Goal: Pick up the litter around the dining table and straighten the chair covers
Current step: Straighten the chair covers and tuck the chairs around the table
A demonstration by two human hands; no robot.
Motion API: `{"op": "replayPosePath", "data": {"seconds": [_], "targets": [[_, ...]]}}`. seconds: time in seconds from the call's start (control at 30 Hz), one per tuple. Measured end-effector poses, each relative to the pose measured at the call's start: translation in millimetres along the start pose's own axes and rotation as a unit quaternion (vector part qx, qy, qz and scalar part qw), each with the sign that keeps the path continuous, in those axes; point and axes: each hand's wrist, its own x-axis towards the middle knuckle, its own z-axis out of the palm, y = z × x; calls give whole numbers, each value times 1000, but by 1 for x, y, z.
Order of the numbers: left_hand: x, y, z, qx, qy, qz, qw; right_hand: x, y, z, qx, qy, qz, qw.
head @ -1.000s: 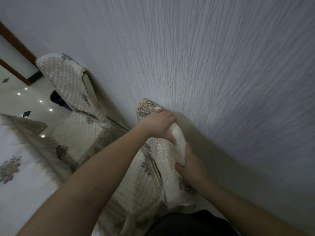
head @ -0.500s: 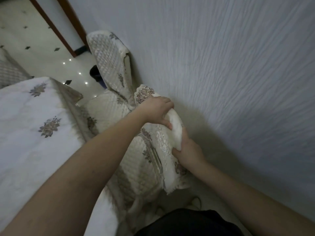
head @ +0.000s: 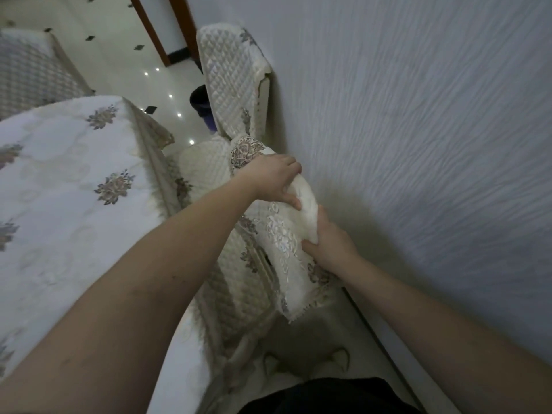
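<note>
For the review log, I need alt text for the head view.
Both hands, left hand and right hand, grip the cream chair cover on a chair top beside a grey wall. A second covered chair and the clothed table lie beyond.

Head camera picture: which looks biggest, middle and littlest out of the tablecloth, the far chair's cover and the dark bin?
1. Tablecloth, though being nearest helps.
2. Far chair's cover.
3. Dark bin, mostly hidden behind that chair, so its real size is unsure.

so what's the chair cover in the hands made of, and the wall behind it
Chair cover: soft cream fabric, seemingly quilted, with slightly shiny embroidered flowers; it bunches under both hands. Wall: matte pale grey with raised wavy ridges, likely textured wallpaper or plaster.
</note>
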Motion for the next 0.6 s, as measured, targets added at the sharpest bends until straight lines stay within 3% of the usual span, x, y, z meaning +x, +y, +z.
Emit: {"op": "replayPosePath", "data": {"seconds": [0.27,0.6], "targets": [[-7,-24,10,-47,-8,-12,999,22,-17,7,-1,-13,-2,1000],[-9,-39,35,-118,-13,-32,992,34,-26,20,2,43,30,999]]}}
